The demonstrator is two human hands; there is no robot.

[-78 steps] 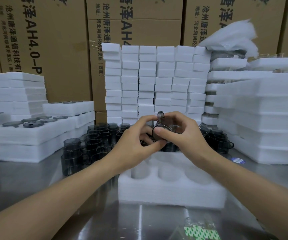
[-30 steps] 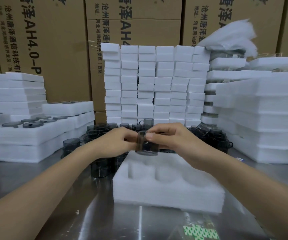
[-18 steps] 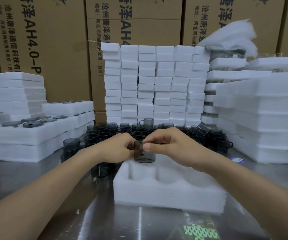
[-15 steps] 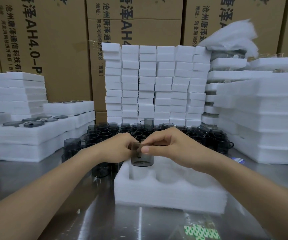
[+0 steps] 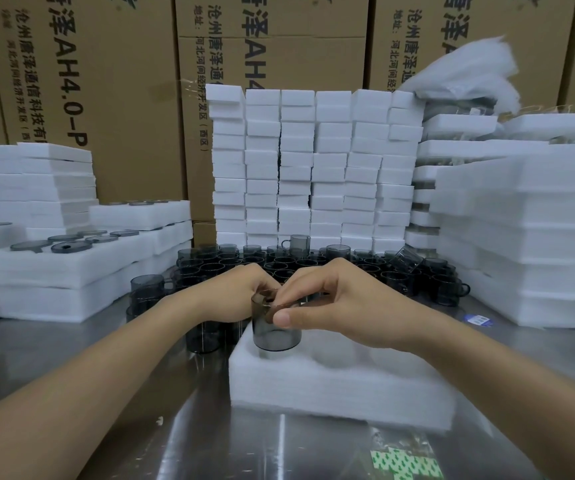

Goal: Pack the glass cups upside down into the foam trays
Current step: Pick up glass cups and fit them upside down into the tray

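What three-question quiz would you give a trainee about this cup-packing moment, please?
1. True or false: only one hand holds the glass cup.
2. Which part of the foam tray is the cup over? A) left-end pocket B) right-end pocket C) none, it is beside the tray
3. Fill in: the loose cups stand on the table ___ the tray.
Key: 1 false, the left hand and right hand both grip it; 2 A; 3 behind.
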